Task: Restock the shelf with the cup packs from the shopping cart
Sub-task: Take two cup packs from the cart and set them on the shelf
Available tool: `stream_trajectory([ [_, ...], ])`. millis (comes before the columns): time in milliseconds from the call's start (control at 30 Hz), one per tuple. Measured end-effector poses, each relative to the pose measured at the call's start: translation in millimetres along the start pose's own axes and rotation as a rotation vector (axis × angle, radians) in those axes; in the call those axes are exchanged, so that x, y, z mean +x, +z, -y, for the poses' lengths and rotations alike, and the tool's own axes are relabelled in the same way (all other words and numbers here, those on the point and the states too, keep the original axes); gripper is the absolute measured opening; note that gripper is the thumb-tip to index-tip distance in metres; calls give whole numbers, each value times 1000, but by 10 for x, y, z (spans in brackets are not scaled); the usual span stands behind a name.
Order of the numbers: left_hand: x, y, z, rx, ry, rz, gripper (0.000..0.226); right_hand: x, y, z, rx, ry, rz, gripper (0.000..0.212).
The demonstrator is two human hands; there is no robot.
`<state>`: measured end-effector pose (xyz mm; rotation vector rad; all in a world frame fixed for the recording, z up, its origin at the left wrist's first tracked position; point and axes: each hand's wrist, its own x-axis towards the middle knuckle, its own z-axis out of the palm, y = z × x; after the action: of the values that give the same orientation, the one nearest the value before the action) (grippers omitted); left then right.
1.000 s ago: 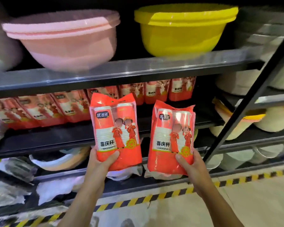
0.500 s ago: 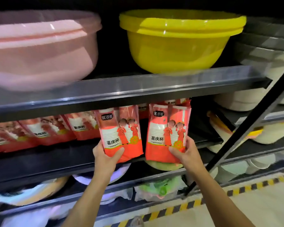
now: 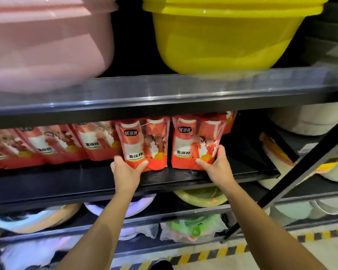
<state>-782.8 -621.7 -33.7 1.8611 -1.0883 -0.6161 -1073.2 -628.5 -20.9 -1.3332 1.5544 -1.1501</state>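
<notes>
Two red cup packs stand upright side by side on the middle shelf [image 3: 183, 177], bottoms at or nearly on the board. L hand [image 3: 125, 169] pinches the left pack [image 3: 144, 143] at its lower corner, thumb in front, fingers behind. R hand [image 3: 216, 164] clamps the right pack [image 3: 195, 141] low, thumb across the front, fingers round the side edge. A row of packs [image 3: 53, 145] already fills the shelf to the left (blurred). Looks like placement's nearly done; letting go remains. Cart isn't in view, so can't tell how many are left.
</notes>
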Motion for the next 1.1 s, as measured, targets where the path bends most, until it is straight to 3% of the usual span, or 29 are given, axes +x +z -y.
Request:
stream_trajectory([
  [267, 242, 208, -105, 40, -97, -29, 77, 547, 176, -119, -151, -62, -35, 84],
  [467, 313, 304, -124, -30, -9, -194, 108, 822, 273, -239, -137, -94, -62, 92],
  [633, 307, 372, -137, -32, 61, -285, 95, 993, 345, -291, -52, -65, -40, 99],
  [800, 355, 453, -101, -120, 70, -317, 69, 1073, 406, -340, -7, -103, -26, 96],
  [1100, 298, 384, -122, -14, 29, -226, 74, 974, 419, -220, -147, -69, -53, 97],
])
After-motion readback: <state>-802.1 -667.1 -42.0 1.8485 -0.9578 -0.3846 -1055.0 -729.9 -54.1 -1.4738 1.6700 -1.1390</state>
